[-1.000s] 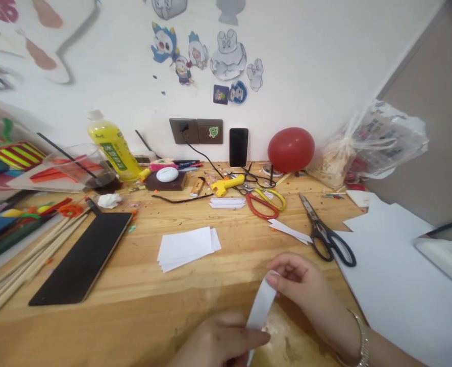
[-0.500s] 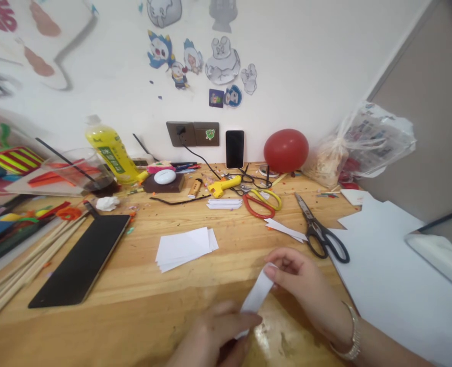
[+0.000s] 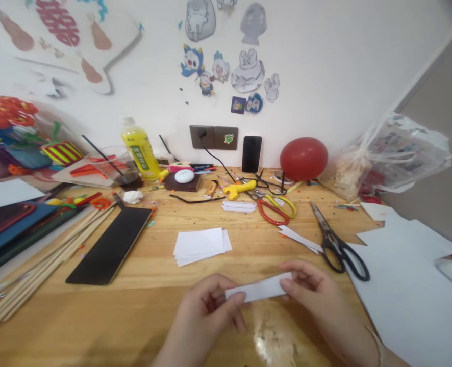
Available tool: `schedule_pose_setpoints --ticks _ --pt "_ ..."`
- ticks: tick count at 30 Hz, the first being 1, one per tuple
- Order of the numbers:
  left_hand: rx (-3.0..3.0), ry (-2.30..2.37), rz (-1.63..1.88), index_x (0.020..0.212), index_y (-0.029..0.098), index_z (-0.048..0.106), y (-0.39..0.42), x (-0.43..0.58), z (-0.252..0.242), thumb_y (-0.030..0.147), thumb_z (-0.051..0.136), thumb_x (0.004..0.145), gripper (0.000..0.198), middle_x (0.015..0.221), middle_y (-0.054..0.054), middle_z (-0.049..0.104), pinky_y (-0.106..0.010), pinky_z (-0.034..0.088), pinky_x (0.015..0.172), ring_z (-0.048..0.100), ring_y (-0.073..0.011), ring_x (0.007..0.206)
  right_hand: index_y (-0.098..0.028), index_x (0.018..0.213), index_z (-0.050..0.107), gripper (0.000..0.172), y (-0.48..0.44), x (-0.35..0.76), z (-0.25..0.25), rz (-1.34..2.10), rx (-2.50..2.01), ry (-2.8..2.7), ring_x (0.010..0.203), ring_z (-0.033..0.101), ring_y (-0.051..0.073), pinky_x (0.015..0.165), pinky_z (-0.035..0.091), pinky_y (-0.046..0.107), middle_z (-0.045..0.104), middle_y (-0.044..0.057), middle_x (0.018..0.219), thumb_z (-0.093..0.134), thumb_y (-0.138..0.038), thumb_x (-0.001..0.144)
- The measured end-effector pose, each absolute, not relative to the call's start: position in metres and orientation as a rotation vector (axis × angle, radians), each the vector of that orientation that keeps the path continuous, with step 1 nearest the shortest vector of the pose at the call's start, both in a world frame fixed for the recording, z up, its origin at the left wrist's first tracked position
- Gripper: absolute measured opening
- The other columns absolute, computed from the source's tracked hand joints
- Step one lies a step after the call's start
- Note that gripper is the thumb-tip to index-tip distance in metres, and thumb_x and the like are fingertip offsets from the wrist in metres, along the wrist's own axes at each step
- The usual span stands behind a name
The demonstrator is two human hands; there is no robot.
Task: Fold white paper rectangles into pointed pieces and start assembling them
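Note:
A narrow white paper strip [image 3: 259,289] lies almost level just above the wooden table [image 3: 145,311]. My left hand [image 3: 206,313] pinches its left end with fingers curled closed. My right hand [image 3: 318,298] pinches the right end between thumb and fingers. A small stack of white paper rectangles [image 3: 200,244] rests on the table just beyond my hands. Black-handled scissors [image 3: 339,242] lie to the right of my right hand.
A black board [image 3: 111,244] and wooden sticks [image 3: 38,267] lie at left. Red and yellow scissors [image 3: 275,208], a yellow glue gun [image 3: 239,188], a yellow bottle [image 3: 140,150], a phone [image 3: 251,154] and a red balloon [image 3: 303,158] line the back. Large white sheets [image 3: 405,285] cover the right side.
The strip has turned from steeply slanted to nearly level. My left hand has come up and further into view. The view has shifted so the table's things sit further right.

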State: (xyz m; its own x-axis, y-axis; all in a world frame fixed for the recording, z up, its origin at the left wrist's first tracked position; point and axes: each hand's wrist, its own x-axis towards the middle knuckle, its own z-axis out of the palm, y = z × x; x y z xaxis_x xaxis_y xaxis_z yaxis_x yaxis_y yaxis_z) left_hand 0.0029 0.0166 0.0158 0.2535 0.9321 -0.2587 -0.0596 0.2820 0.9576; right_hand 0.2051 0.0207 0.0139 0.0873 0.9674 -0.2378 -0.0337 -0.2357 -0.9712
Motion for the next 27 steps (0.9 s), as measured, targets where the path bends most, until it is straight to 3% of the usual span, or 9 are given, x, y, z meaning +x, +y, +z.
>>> schedule_pose_setpoints --ticks 7,17,27 --pt "0.93 1.068 0.951 0.064 0.015 0.057 0.016 0.007 0.016 0.056 0.075 0.057 0.046 0.043 0.002 0.063 -0.018 0.044 0.045 0.059 -0.0107 0.041 -0.018 0.076 0.068 0.029 0.021 0.212 0.006 1.337 -1.429 -1.089 0.06 0.055 0.015 0.056 0.049 0.025 0.058 0.0 0.063 0.077 -0.041 0.061" --pt "0.865 1.017 0.998 0.068 0.014 0.06 0.015 0.007 0.008 0.046 0.078 0.06 0.038 0.05 0.001 0.067 -0.017 0.046 0.047 0.065 -0.0122 0.047 -0.017 0.076 0.067 0.029 0.02 0.209 0.008 1.316 -1.433 -1.1 0.058 0.057 0.015 0.056 0.048 0.025 0.059 -0.001 0.06 0.076 -0.041 0.061" --pt "0.834 1.038 0.931 0.062 0.014 0.058 0.017 0.007 0.019 0.049 0.079 0.056 0.041 0.049 0.002 0.066 -0.017 0.046 0.044 0.065 -0.0126 0.044 -0.018 0.076 0.067 0.027 0.019 0.211 0.006 1.357 -1.397 -1.082 0.059 0.055 0.014 0.056 0.047 0.023 0.059 -0.001 0.062 0.077 -0.039 0.063"
